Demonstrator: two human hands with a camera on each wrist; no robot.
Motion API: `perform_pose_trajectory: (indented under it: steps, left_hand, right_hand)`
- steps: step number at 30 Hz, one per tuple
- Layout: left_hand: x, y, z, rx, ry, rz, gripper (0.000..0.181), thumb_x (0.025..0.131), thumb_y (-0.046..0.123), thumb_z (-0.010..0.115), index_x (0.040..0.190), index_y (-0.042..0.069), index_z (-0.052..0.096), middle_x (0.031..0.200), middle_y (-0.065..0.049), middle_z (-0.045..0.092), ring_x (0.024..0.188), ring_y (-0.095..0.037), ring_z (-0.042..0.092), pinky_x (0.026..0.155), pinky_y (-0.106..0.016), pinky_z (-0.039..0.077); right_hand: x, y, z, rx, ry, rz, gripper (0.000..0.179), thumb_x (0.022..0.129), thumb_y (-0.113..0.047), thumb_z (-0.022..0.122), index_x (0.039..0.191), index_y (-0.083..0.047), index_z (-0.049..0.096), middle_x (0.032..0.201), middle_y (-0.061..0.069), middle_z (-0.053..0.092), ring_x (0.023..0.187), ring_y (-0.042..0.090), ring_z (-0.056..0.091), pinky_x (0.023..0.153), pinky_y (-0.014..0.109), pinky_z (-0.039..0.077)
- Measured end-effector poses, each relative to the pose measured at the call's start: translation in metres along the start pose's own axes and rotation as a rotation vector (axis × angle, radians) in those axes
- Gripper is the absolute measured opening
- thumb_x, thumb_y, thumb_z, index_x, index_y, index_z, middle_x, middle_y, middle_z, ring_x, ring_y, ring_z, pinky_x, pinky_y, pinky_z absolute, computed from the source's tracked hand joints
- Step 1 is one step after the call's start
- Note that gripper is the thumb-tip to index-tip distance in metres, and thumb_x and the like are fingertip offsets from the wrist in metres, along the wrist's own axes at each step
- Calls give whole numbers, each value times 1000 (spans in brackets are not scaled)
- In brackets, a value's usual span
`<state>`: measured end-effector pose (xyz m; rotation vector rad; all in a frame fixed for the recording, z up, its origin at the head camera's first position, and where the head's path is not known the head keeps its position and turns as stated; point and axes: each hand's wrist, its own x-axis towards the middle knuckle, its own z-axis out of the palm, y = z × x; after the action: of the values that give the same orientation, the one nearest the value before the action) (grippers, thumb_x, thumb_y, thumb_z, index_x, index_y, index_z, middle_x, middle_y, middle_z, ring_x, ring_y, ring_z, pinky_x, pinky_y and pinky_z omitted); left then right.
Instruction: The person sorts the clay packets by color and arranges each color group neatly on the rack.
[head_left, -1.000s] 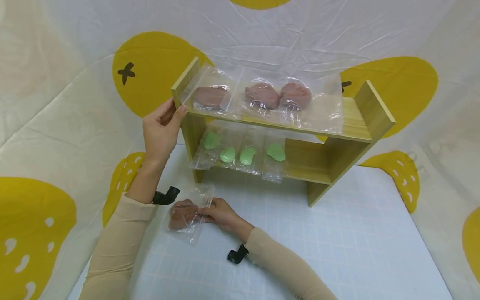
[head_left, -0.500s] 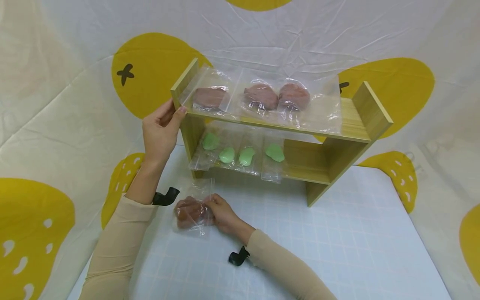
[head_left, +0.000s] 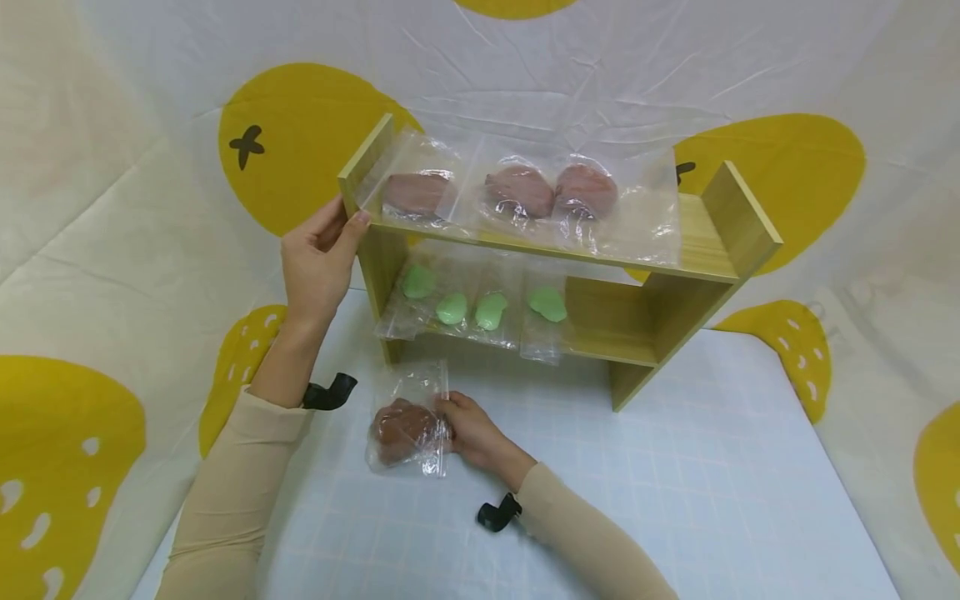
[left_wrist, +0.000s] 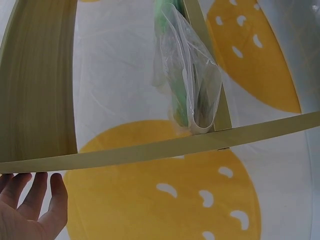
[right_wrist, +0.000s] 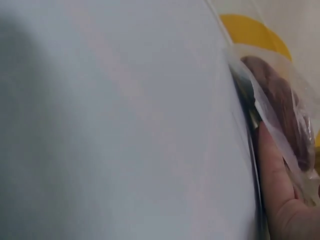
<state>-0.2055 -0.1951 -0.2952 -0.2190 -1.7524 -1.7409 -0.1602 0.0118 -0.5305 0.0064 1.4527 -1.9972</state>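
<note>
At the shelf unit's left end my left hand (head_left: 317, 271) rests its fingertips and thumb against the side panel (head_left: 366, 158). Those fingertips (left_wrist: 39, 180) meet the panel's outer side in the left wrist view. Over the table in front of the shelf, my right hand (head_left: 477, 429) pinches a clear zip bag (head_left: 433, 379) by its edge. Inside is a reddish-brown, meat-like lump (head_left: 402, 429). The right wrist view shows the bag (right_wrist: 267, 87) upright beside the fingers, with some fingers hidden behind it.
On the top board (head_left: 701, 229) lie bags with pinkish-brown pieces (head_left: 517, 190). Below, several bags with pale green pieces (head_left: 491, 310) hang slightly over the lower board (head_left: 611, 325). A white checked cloth covers the table (head_left: 675, 483). Printed fabric (head_left: 510, 67) stands behind.
My right hand has shifted right with the zip bag, which has turned more upright toward the shelf. The left hand stays on the side panel.
</note>
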Motion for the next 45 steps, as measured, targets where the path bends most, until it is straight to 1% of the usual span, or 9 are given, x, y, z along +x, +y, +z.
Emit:
perform_pose_trajectory:
  steps: [2,5,7,10,19,26,34,39,45]
  left_hand:
    - [0,0,0,-9,7,-2,36,92,11,74,127,10,69,125,-14,67,114,-22,65,90,-30,54]
    - [1,0,1,-7,7,-11,36,92,12,74,127,11,69,125,-14,67,113,-21,66,90,-29,55]
    - [1,1,1,-4,7,-13,36,92,12,74,127,11,69,125,-14,67,113,-21,66,90,-29,54]
    - [2,1,2,0,5,-10,36,92,11,73,128,10,69,125,-14,67,113,-21,66,91,-30,54]
    - [3,0,2,8,-8,-2,37,92,12,73,129,11,68,126,-13,67,114,-21,65,92,-31,54]
    - [3,0,1,20,-9,-5,37,92,13,74,129,12,68,126,-12,67,114,-21,65,91,-30,54]
    - [2,1,-1,35,-7,5,37,93,12,73,130,12,67,127,-11,67,115,-20,65,92,-31,54]
    - [2,-1,-1,34,-3,8,38,93,10,73,130,11,67,126,-11,67,114,-20,65,91,-30,54]
    - [1,-4,-2,45,2,5,38,93,10,73,131,11,67,127,-11,67,113,-20,66,91,-30,54]
  right_hand:
    - [-1,-2,-1,-11,-16,10,32,103,-21,56,124,3,56,104,12,65,85,19,66,71,37,60]
    - [-1,-4,0,-38,-38,-5,28,97,-13,66,117,5,60,97,8,68,81,17,67,68,32,60]
    - [-1,-4,0,-53,-50,-19,25,93,-6,69,114,7,62,93,7,69,80,15,67,65,28,58]
    - [-1,-4,1,-67,-45,-37,22,91,0,69,111,8,64,91,7,70,78,14,68,65,25,58]
    - [-16,-10,-5,-65,-21,-98,27,91,-1,68,114,11,64,95,8,70,85,15,67,73,28,58]
    - [-41,-22,-16,-95,-62,-125,34,94,0,65,124,13,57,99,10,71,89,17,68,78,32,58]
    - [-76,-50,-18,-164,-160,-201,39,95,2,63,131,13,52,107,14,72,93,18,69,81,31,58]
    - [-99,-72,-19,-222,-189,-279,40,97,-2,63,133,10,53,112,17,70,94,22,70,79,34,59]
    - [-123,-102,-24,-281,-200,-408,39,98,-3,62,134,9,52,120,20,66,101,26,68,82,41,59]
